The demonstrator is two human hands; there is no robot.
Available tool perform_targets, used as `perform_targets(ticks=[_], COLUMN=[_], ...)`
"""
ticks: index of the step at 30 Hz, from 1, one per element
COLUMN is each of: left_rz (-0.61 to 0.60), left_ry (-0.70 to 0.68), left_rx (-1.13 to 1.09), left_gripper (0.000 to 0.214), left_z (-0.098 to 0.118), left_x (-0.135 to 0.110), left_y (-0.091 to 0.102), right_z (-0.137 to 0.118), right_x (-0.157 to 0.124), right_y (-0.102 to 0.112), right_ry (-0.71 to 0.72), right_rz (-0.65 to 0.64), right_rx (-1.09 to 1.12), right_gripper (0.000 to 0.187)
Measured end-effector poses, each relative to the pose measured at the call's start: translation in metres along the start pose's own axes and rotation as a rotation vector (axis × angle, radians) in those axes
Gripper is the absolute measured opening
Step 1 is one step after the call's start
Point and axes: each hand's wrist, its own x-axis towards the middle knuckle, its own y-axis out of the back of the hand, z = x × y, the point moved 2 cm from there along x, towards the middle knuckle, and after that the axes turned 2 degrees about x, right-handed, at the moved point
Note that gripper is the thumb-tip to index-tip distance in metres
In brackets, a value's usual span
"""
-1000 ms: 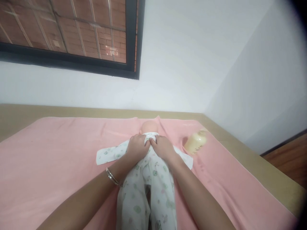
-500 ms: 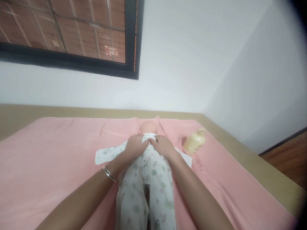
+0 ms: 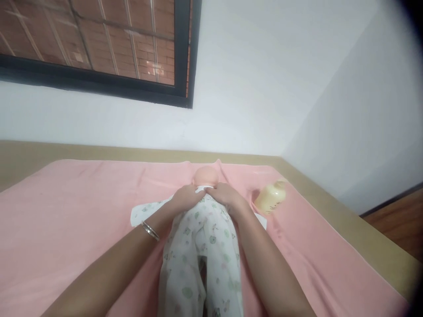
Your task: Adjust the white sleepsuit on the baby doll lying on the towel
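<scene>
A doll lies on a pink blanket, its bare head (image 3: 206,175) at the far end. Over its body spreads a white baby romper (image 3: 211,237) printed with small green and grey figures, sleeves out to the sides and legs toward me. My left hand (image 3: 187,197) is closed at the left of the collar, its thumb on the cloth. Opposite it, my right hand (image 3: 224,194) grips the right side of the collar, the two thumbs nearly meeting in the middle. Most fingertips are hidden under the hands. A bracelet (image 3: 150,230) circles my left wrist.
A pale yellow baby bottle (image 3: 271,197) lies on the blanket (image 3: 82,211), right of the romper's sleeve. Wooden board (image 3: 244,159) borders the blanket at the back and right. Beyond it stand white walls and a dark-framed window (image 3: 185,66).
Both hands have shifted slightly at the collar and flattened the bunched cloth there. A bit more of the doll's head shows. The view has tilted slightly.
</scene>
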Motion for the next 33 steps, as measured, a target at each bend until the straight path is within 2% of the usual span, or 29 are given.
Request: perform_targets(ticks=[3,6,12,20,23,29,33], left_rz=[-0.031,-0.048,0.031,0.031,0.021,-0.007,-0.002], left_ry=[0.049,0.055,0.116,0.045,0.049,0.087,0.04], left_rx=[-0.089,-0.125,0.023,0.036,0.02,-0.03,-0.008], left_gripper=[0.048,0.048,0.061,0.059,0.061,0.054,0.049], left_z=[0.0,0.0,-0.002,-0.014,-0.015,-0.015,-0.008], left_x=[0.002,0.005,0.011,0.019,0.02,0.014,0.009], left_y=[0.007,0.009,0.0,-0.014,-0.014,-0.004,-0.001], right_z=[-0.004,-0.006,-0.003,-0.006,-0.013,-0.036,-0.029], right_x=[0.003,0.006,0.008,0.007,0.0,-0.027,-0.02], right_y=[0.003,0.003,-0.003,-0.011,-0.01,-0.002,-0.004], right_ry=[-0.016,-0.038,-0.04,-0.051,-0.055,-0.036,-0.036], right_rz=[-0.045,-0.037,-0.016,0.037,0.051,0.104,0.069], right_rx=[-0.002,-0.028,-0.073,-0.209,-0.243,-0.328,-0.266], right_gripper=[0.063,0.066,0.063,0.078,0.076,0.058,0.067])
